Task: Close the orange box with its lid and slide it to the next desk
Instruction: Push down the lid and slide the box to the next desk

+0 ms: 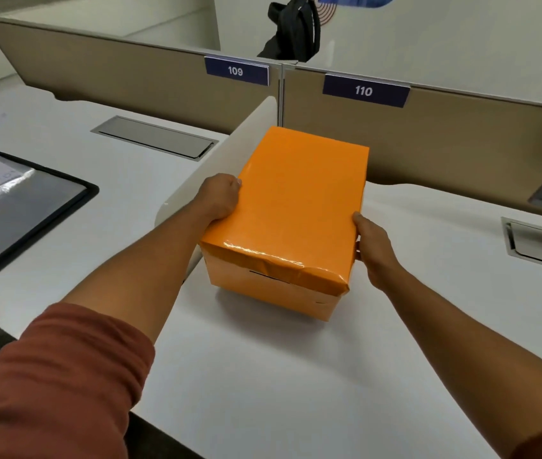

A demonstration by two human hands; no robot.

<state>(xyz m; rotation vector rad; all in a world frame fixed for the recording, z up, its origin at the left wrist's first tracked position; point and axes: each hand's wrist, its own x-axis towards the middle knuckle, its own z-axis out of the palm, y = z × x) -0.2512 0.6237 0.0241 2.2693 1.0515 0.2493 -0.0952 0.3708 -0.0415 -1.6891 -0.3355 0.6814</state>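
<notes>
The orange box (272,289) stands on the white desk (296,376) marked 110, tight against the low white divider (229,154) on its left. Its glossy orange lid (296,200) sits on top, covering the box, with a crumpled near edge. My left hand (221,195) presses on the lid's left edge, fingers curled over it. My right hand (374,243) grips the lid's right side near the front corner.
Desk 109 on the left holds a black-framed pad (31,207) with papers and a metal cable hatch (155,137). Another hatch (541,243) is set into desk 110 at the right. Tan partition panels (461,144) close off the back. A black bag (292,31) hangs behind.
</notes>
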